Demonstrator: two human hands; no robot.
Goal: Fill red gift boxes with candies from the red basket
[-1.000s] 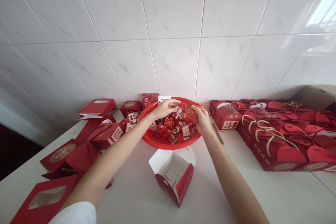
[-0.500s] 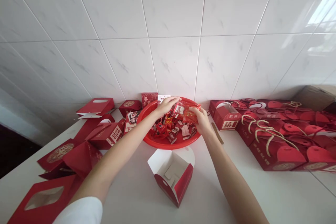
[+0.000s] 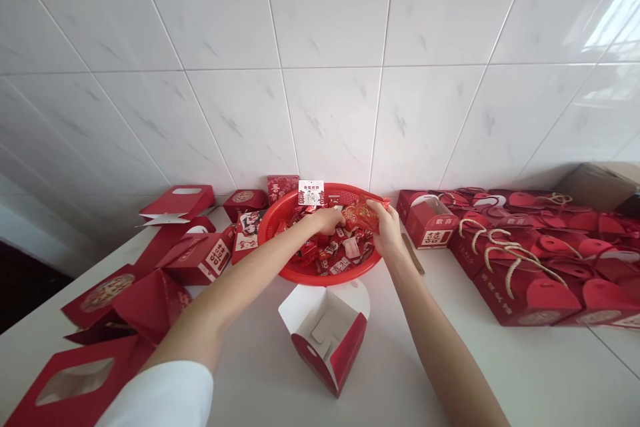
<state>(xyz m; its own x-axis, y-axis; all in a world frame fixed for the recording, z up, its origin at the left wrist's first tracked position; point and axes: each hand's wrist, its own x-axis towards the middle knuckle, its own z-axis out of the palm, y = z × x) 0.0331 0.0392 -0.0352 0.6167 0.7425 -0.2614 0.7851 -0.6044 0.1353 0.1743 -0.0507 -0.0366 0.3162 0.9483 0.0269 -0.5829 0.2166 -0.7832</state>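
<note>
A shiny red packet [image 3: 361,213] with gold print is gripped at its right end by my right hand [image 3: 387,223], above the right side of a red plastic basket [image 3: 303,275]. My left hand [image 3: 327,220] is over the middle of the basket with its fingers curled, close to the packet's left end; what they hold, if anything, is hidden. Below lie red-wrapped sweets [image 3: 340,265] in a loose heap. In front of the basket stands an open red box [image 3: 327,340] with a white inside, its flaps spread and nothing in it.
Red boxes [image 3: 200,257], some folded and some flat, crowd the left of the white table [image 3: 240,367]. Closed red boxes with rope handles [image 3: 530,280] stand in rows at the right. A card with a picture [image 3: 311,193] leans behind the basket. The tiled wall [image 3: 330,120] rises behind.
My left hand has moved down from the basket's back rim towards the sweets, and its stretched fingers have curled. My right hand keeps the red packet in nearly the same spot.
</note>
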